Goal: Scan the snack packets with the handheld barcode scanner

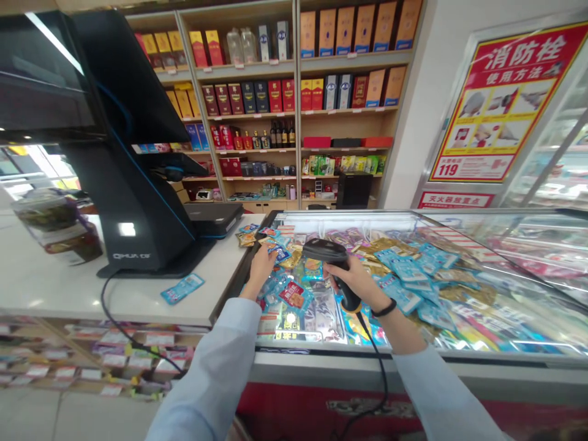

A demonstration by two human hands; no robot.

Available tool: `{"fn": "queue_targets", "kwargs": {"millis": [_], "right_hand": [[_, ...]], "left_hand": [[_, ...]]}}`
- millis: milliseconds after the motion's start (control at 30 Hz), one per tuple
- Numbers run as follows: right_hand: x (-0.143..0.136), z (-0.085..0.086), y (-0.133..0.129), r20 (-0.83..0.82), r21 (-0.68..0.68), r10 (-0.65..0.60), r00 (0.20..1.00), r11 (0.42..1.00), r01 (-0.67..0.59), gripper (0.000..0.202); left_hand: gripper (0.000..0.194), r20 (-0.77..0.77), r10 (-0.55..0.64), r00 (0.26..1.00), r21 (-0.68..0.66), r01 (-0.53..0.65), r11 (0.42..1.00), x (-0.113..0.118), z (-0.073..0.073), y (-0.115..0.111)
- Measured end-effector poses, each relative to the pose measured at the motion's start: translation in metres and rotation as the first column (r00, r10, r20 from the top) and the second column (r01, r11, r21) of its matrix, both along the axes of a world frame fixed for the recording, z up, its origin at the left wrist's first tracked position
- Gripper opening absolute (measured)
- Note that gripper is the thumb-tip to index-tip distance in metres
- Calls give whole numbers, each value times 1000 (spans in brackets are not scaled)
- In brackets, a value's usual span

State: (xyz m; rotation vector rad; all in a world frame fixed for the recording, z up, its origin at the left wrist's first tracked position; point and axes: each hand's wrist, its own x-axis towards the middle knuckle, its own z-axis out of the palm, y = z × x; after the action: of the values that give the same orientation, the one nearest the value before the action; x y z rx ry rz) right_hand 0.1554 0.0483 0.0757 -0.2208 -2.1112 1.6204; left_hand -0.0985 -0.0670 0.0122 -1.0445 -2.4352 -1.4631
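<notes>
My right hand (pixel 356 278) is wrapped round the grip of a black barcode scanner (pixel 326 250), whose head points left toward my other hand. A cable runs down from its handle. My left hand (pixel 261 264), fingers closed, pinches a small blue packet (pixel 279 252) at the freezer's left edge. Close by lie more small packets (pixel 248 228) on the counter corner. Below my hands a red and blue packet (pixel 294 294) lies on the freezer's glass top. To the right, blue packets (pixel 407 272) and gold packets (pixel 367 251) are heaped.
On the white counter (pixel 138 300) stand a black checkout terminal (pixel 142 202) and a tub (pixel 59 226); a single blue packet (pixel 182 288) lies in front. The freezer's front rim (pixel 321 361) runs below my forearms. Shelves of boxes (pixel 248 98) rise behind.
</notes>
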Motion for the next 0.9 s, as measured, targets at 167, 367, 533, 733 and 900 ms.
{"fn": "queue_targets", "kwargs": {"millis": [167,367,533,733,900], "right_hand": [[-19,-19,6,-23,-93,29,999,995,-31,32],[-20,-31,11,-4,-80,7,1000,997,-7,31],[-18,-33,14,8,-25,19,1000,999,-19,32],[-18,-35,14,20,5,17,1000,1000,-17,32],[-18,-38,15,24,9,-6,1000,1000,6,31]], "left_hand": [[45,-229,-79,970,-332,-2,943,9,-7,8],[44,-257,-94,962,-431,-27,902,2,-14,14],[42,-199,-85,976,-377,4,926,-3,-17,20],[42,-84,-44,996,-136,32,990,-2,-15,28],[35,-39,65,997,-103,-69,992,-16,-2,14]]}}
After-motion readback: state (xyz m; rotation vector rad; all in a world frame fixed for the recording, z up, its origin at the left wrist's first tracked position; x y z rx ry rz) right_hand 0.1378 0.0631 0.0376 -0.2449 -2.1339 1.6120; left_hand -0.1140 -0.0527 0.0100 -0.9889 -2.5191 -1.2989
